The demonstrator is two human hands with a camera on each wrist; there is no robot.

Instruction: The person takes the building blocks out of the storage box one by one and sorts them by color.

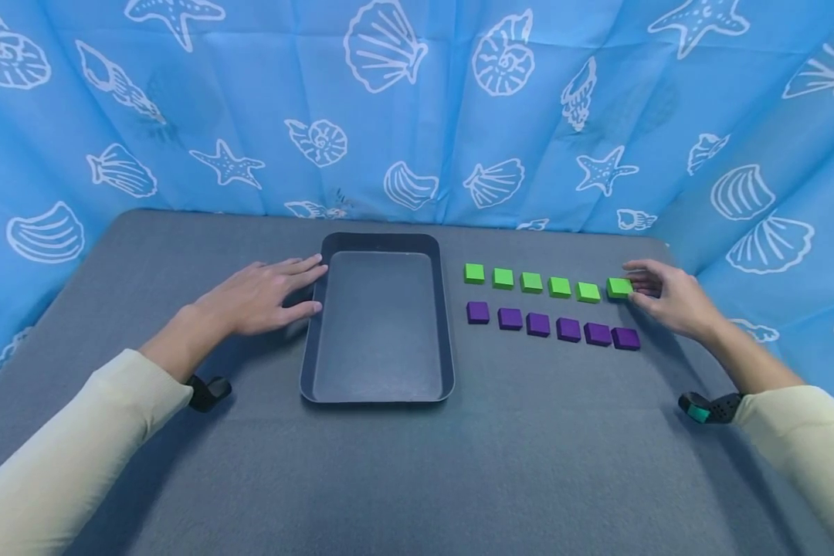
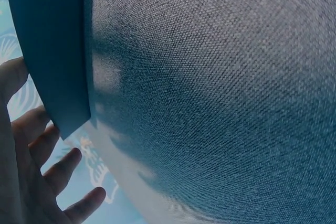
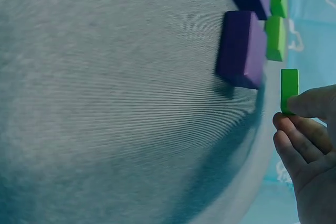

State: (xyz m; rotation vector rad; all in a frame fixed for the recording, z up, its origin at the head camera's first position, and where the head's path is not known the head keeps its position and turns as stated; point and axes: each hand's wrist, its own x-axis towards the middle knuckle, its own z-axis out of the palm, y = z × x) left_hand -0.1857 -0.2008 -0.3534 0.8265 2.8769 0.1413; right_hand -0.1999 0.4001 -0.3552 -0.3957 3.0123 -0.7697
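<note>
My right hand (image 1: 674, 297) pinches a green block (image 1: 619, 288) between thumb and fingers, at the right end of a row of green blocks (image 1: 531, 283). The same held block (image 3: 289, 90) shows in the right wrist view, apart from the others. Nearer to me runs a matching row of purple blocks (image 1: 538, 324). With fingers extended, my left hand (image 1: 267, 297) touches the left rim of a dark, empty baking tray (image 1: 310, 363). In the left wrist view the fingers (image 2: 63, 171) are spread beside the tray's outer wall (image 2: 52, 51).
A grey cloth-covered table (image 1: 389, 479) bears everything. Behind it hangs a blue curtain (image 1: 431, 108) with white shells and starfish. The tray stands left of both block rows, its long sides running away from me.
</note>
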